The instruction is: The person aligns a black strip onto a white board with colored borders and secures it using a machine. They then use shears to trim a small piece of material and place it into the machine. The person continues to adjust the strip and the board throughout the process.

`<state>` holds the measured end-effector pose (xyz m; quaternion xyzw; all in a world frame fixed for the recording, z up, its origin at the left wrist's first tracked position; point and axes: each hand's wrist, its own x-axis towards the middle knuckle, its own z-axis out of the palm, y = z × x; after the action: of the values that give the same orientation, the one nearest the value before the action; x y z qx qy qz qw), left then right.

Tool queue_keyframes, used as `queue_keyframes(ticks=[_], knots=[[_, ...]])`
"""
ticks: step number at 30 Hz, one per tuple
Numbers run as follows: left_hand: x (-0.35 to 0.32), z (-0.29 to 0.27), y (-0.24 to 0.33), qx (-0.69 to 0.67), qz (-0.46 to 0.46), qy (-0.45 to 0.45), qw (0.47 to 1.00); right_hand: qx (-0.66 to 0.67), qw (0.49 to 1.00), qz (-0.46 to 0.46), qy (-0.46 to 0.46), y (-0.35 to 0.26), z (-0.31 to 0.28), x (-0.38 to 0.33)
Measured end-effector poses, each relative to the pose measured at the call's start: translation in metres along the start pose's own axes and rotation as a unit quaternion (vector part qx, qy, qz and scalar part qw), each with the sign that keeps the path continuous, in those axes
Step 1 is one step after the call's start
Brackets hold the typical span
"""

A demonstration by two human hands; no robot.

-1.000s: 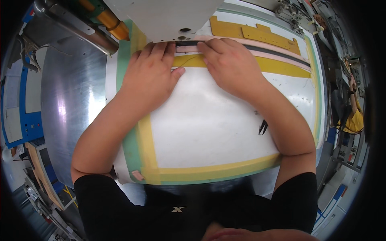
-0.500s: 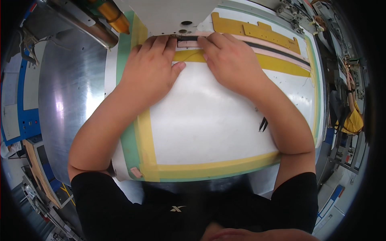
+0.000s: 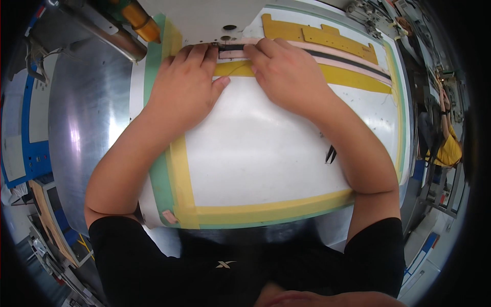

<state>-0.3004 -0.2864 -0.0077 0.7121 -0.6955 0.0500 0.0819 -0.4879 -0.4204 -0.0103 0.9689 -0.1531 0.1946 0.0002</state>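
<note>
My left hand (image 3: 185, 84) lies fingers forward at the lower edge of a white sewing machine head (image 3: 209, 18), its thumb spread to the side. To its right, my right hand (image 3: 289, 74) rests palm down with slightly bent fingers on a long pink strip (image 3: 358, 71) that has a black band (image 3: 345, 62) along it. Neither hand is closed round anything. Between the hands a short stretch of the strip shows; the left fingertips and the needle area are hidden. A mustard-yellow strip (image 3: 348, 79) runs on the near side, with a loose thread across it.
Flat yellow templates (image 3: 332, 38) lie beyond the strip. Black tweezers or snips (image 3: 331, 154) sit by my right forearm. Yellow and green tape borders (image 3: 276, 210) edge the white work surface; a pink scrap (image 3: 169, 216) lies at its near left corner. Far right, a person in yellow (image 3: 450, 148).
The whole view has shifted slightly, so everything sits a little further left. My hands keep about the same place against the machine head and the strip.
</note>
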Motion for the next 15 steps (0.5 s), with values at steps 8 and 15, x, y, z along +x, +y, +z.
queue_keyframes(ticks=[8,15], knots=[[-0.0013,0.0032,0.0019,-0.01,0.0,0.008,1.0,0.001,1.0,0.004,-0.02,-0.0016,-0.0006,-0.0009],[-0.0033,0.0025,0.0038,-0.017,-0.005,0.013,1.0,-0.002,1.0,-0.006,-0.01,-0.003,-0.0013,-0.0017]])
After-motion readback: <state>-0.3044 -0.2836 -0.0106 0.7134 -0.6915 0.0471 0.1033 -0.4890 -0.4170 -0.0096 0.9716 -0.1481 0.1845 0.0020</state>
